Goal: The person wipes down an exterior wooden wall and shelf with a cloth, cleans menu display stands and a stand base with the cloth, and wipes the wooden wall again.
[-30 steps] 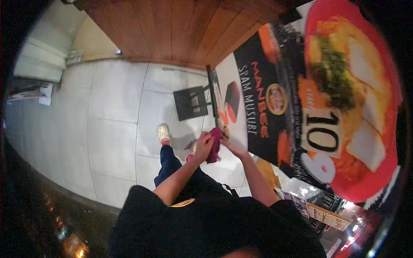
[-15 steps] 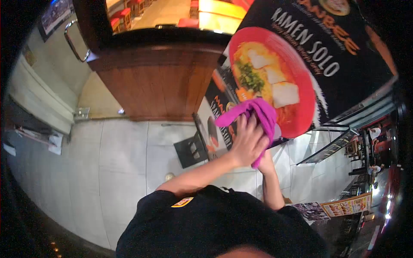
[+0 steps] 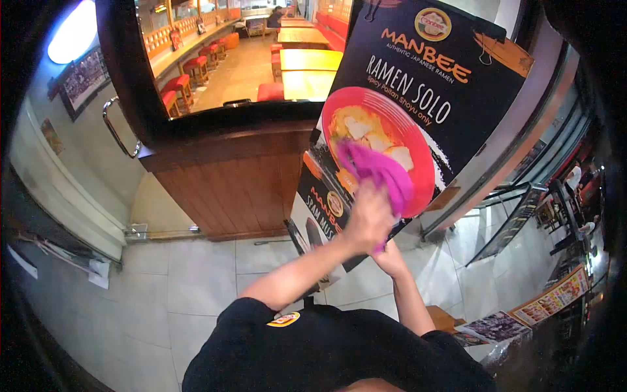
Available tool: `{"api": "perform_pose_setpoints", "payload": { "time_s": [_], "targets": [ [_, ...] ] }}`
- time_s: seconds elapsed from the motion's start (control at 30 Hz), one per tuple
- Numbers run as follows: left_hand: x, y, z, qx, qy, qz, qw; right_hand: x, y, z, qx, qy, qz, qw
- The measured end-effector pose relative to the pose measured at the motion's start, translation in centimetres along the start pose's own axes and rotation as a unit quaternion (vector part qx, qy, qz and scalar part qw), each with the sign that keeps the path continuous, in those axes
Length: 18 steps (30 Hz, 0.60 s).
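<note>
My left hand is closed on a bright magenta cloth, which lies against the front of a tall black poster board. The cloth covers the lower part of a printed red ramen bowl, and motion blurs the hand a little. Lower down, my right hand is at the poster's bottom edge, just below the cloth's hanging end. Its fingers are mostly hidden, so its grip does not show. A second poster with a spam musubi print stands partly behind the first, at its left.
A wooden half-wall with a window above is ahead. Through it show yellow tables and red stools. A door handle is at left. Black sign stands and a menu board are at right.
The view has tilted up, showing more of the poster's top and the room beyond. My left hand and the cloth have shifted across the bowl print; my right hand now shows more.
</note>
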<state>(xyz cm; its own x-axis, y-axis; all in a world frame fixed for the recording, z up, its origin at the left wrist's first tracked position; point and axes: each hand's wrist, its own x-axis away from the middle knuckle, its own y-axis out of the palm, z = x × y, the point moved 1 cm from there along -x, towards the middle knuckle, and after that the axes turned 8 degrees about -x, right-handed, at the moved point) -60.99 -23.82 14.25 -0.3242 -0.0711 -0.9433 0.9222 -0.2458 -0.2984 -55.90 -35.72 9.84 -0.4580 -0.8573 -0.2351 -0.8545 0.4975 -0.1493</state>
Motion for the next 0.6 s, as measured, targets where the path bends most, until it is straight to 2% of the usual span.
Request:
{"api": "perform_pose_setpoints", "payload": {
  "time_s": [0.03, 0.13, 0.17, 0.2, 0.23, 0.27, 0.3, 0.33, 0.37, 0.43, 0.53, 0.6],
  "targets": [
    [-0.9, -0.9, 1.9, 0.008, 0.029, -0.071, 0.997, -0.2, -0.2, 0.2, 0.004, -0.03, -0.003, 1.0],
    [-8.1, -1.7, 1.9, -0.029, -0.043, -0.052, 0.997, -0.1, -0.6, -1.4, 0.007, 0.031, -0.062, 0.998],
    [-9.2, -1.3, -0.3, -0.031, -0.069, -0.027, 0.997, 0.1, -0.6, -2.0, 0.009, 0.057, -0.076, 0.995],
    [-10.5, 0.0, -3.6, 0.008, -0.116, 0.041, 0.992, 0.4, -0.2, -2.7, -0.065, 0.077, -0.062, 0.993],
    [-12.0, 0.8, -6.4, -0.074, -0.162, 0.115, 0.977, 0.6, 0.0, -3.1, -0.07, 0.083, -0.064, 0.992],
    [-13.6, 0.3, -11.7, -0.209, -0.146, -0.019, 0.967, 0.8, -0.1, -3.5, -0.075, 0.088, -0.067, 0.991],
    [-15.5, -2.5, -11.0, -0.113, -0.195, -0.027, 0.974, 1.1, -0.5, -3.6, -0.079, 0.093, -0.071, 0.99],
    [-15.3, -1.6, -14.5, -0.076, -0.22, 0.04, 0.972, 1.2, -1.1, -2.2, -0.056, 0.096, -0.083, 0.99],
    [-14.7, -1.5, -16.1, 0.05, -0.234, 0.067, 0.969, 1.5, -1.4, -2.1, -0.054, 0.07, -0.068, 0.994],
    [-13.2, -2.2, -15.1, 0.127, -0.237, 0.117, 0.956, 1.7, -1.8, -2.1, -0.053, 0.017, -0.043, 0.998],
    [-12.0, -6.9, -14.9, 0.11, -0.307, 0.108, 0.939, 0.3, -0.3, -1.8, -0.164, -0.047, 0.034, 0.985],
    [-10.5, -8.9, -14.7, 0.012, -0.304, 0.157, 0.94, 1.0, -0.2, -1.1, -0.164, -0.052, 0.08, 0.982]
  ]
}}
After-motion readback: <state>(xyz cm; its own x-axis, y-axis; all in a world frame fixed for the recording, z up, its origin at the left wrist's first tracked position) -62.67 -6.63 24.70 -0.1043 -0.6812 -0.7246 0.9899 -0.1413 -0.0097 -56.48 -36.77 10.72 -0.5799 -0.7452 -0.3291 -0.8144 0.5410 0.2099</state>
